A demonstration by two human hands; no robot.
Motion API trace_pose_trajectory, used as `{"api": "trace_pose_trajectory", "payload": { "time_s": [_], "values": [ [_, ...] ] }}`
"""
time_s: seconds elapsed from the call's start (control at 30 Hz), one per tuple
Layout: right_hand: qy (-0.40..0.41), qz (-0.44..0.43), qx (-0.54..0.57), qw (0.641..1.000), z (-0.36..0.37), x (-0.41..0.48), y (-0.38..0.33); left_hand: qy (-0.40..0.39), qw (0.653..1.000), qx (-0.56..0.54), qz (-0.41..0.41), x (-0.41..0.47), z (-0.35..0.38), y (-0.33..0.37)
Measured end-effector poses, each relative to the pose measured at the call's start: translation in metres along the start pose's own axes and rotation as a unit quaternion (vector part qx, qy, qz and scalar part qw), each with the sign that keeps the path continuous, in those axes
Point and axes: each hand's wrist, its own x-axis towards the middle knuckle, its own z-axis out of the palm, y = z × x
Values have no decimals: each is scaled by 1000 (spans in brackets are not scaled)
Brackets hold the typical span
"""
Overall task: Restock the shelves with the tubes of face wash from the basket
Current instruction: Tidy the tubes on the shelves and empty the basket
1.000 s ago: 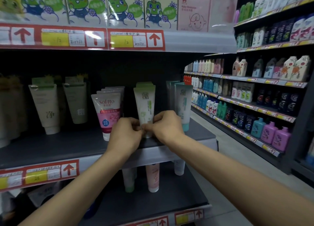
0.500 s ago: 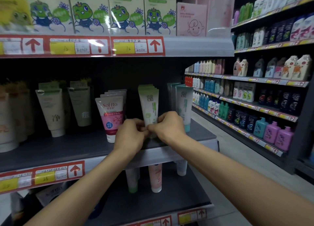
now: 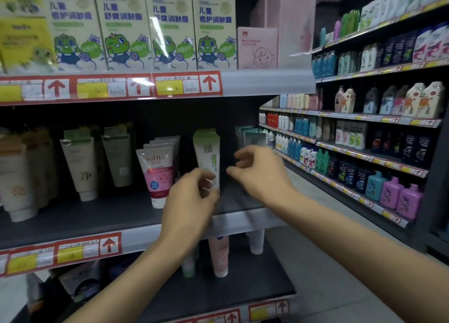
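Standing upright on the middle shelf [image 3: 97,216] is the green-and-white face wash tube [image 3: 207,152], cap down, at the front of a short row of matching tubes tucked behind it. Left hand [image 3: 192,201] is right at its lower end, fingers [image 3: 194,179] curled in front of the cap. The blur means I cannot tell whether they pinch the tube or only brush it. Right hand [image 3: 263,174] is clear of the tube, out to its right, fingers loosely curled and holding nothing.

Room to work, then. On the left, the pink Softto tube [image 3: 155,174] stands just beside the green one, with only a narrow dark gap between them and the left hand overlapping it. On the right there is a wider gap before the teal tubes [image 3: 252,138], and that is where the right hand hovers. A strip of bare dark shelf runs in front of the tubes out to the pale front rail [image 3: 136,240], and both wrists cross above that edge. Overhead, the upper shelf rail [image 3: 267,82] sits well above the tube tops. Below the edge, a pale pink tube [image 3: 220,254] stands on the lower shelf.
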Motion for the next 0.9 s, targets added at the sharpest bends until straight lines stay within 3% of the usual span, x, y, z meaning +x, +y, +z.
{"api": "trace_pose_trajectory", "payload": {
  "time_s": [0.2,0.43,0.63,0.9],
  "values": [
    [19,-79,13,997,-68,28,3,-58,993,-105,-2,0,34,42],
    [-30,-139,-42,989,-93,78,19,-50,982,-172,-57,19,75,52],
    [-43,-168,-64,983,-79,123,35,-54,984,-147,-87,34,91,51],
    [-73,-135,-82,985,-48,173,47,-88,986,-106,-99,49,107,40]
  ]
}}
